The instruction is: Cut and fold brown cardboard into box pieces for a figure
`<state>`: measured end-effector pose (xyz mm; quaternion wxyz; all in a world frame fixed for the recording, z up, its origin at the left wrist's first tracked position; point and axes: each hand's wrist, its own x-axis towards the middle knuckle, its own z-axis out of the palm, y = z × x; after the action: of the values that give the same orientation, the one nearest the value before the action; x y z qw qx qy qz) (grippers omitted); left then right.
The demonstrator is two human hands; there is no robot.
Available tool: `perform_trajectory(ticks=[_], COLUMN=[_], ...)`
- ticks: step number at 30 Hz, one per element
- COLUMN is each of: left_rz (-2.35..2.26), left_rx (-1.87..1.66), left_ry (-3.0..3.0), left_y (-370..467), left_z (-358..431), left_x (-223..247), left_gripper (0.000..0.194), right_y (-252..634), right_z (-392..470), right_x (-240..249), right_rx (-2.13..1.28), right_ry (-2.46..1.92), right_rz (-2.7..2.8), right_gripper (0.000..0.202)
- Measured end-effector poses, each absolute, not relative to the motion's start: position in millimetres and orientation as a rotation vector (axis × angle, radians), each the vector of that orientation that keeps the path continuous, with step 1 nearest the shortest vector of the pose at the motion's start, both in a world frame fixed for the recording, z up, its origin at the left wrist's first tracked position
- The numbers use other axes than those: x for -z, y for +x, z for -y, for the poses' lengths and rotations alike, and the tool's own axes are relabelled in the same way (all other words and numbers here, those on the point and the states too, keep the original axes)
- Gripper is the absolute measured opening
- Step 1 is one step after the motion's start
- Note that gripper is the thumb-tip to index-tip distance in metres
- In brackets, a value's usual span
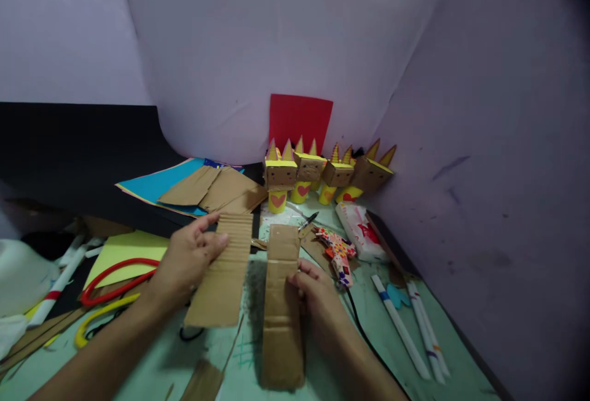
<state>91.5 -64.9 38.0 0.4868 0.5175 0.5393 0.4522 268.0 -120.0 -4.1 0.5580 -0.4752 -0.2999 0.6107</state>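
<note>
My left hand (187,259) pinches the left edge of a short cardboard strip (224,284), its upper part ridged with corrugation. A longer, narrower cardboard strip (283,309) with creases across it is in my right hand (318,296), gripped by its right edge between thumb and fingers. Both strips are held side by side above the green tabletop (359,358), a narrow gap between them. Just beyond the right strip lies a glue gun (338,253) with a flowered pattern, its black cable running toward me.
Several cardboard animal-head figures (281,176) on yellow tubes stand at the back, before a red sheet (299,121). Cardboard pieces and blue paper (152,182) lie back left. Scissors with a red handle (120,275) are at left. White markers (401,327) and a white packet (362,232) lie right.
</note>
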Motion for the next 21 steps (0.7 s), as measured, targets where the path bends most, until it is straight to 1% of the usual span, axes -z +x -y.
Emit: perform_trajectory(ticks=[3,6,10,12,16,18,21], left_rz=[-1.194,-1.187,-1.296,-1.297,-1.134,-1.098,-1.087], left_rx=[-1.043,-1.023,-1.195,-1.233,-1.204,-1.226,-1.257], left_ry=[1.18,1.205,1.399,1.479,1.425,1.354,1.307], left_y=[102,113,117,117,119,121,123], left_z=[77,86,89,89,90,91,94], left_x=[-32,-16,-2,2,6,7,7], left_gripper=[0.057,0.053,0.042,0.039,0.046,0.05,0.049], right_y=[253,243,238,237,236,236,237], right_z=[125,131,135,136,136,136,137], right_x=[5,5,3,3,6,9,14], right_rx=[-1.546,-1.606,-1.62,-1.641,-1.686,-1.676,-1.678], right_ry=[-1.05,-0.936,-0.868,-0.864,-0.877,-0.877,-0.874], right_rz=[0.683,0.678,0.702,0.709,0.736,0.756,0.766], right_gripper=[0.014,0.015,0.017,0.018,0.023,0.022,0.019])
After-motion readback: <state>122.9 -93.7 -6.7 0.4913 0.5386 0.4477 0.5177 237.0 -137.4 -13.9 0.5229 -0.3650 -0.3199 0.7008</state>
